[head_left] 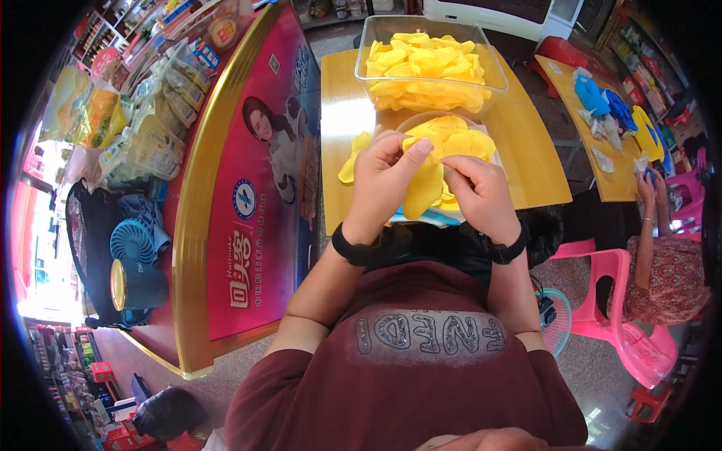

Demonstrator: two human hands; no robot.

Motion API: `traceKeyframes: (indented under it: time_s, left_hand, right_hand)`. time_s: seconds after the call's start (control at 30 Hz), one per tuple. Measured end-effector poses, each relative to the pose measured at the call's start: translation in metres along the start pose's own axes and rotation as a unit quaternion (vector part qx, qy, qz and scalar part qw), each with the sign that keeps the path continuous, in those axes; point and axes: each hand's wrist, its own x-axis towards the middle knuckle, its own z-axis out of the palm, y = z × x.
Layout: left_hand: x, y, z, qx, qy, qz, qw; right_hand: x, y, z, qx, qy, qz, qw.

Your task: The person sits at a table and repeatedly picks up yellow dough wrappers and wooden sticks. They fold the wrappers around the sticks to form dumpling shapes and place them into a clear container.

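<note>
A yellow artificial petal (pixel 423 189) hangs between my hands above the near side of the table. My left hand (pixel 382 174) pinches its upper part between thumb and fingers. At its right edge, my right hand (pixel 483 192) is closed too, fingertips pressed together; whatever small thing they grip there is hard to make out. Just behind and below my hands, a pale round container (pixel 410 120) holds more yellow petals (pixel 455 137). Farther back stands a clear plastic bin (pixel 494 69) heaped with the same petals. A few loose petals (pixel 356 154) lie left of my left hand.
The wooden table (pixel 530 161) ends close to my body. A pink counter with gold edging (pixel 203 173) rises along my left. To the right are a pink plastic chair (pixel 613 301), a second table (pixel 602 177) with blue and yellow pieces, and another person's hands (pixel 653 188).
</note>
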Motion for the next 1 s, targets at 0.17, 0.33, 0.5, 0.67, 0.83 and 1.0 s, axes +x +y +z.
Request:
traceKeyframes:
  time_s: [0.17,0.33,0.5,0.67,0.83,1.0]
  left_hand:
    - [-0.003,0.010,0.010,-0.047,0.014,-0.010,0.999]
    - [-0.001,0.022,0.006,-0.095,0.026,-0.054,0.994]
    - [-0.003,0.017,0.010,-0.048,0.012,-0.049,0.998]
    - [-0.004,0.018,0.018,-0.066,0.031,-0.016,0.997]
    - [-0.005,0.009,0.013,-0.030,0.045,0.025,0.998]
    - [-0.010,0.017,0.015,-0.048,0.082,0.029,0.995]
  right_hand:
    - [-0.005,-0.005,0.022,0.048,0.051,0.027,0.997]
    - [-0.002,-0.004,0.018,0.036,0.030,0.023,0.999]
    - [-0.002,-0.003,0.013,0.031,0.022,0.002,0.999]
    - [-0.004,0.000,0.022,0.098,0.068,0.056,0.991]
    - [-0.006,-0.006,0.027,0.178,0.081,0.086,0.977]
    - [-0.007,-0.011,0.036,0.224,0.094,0.097,0.965]
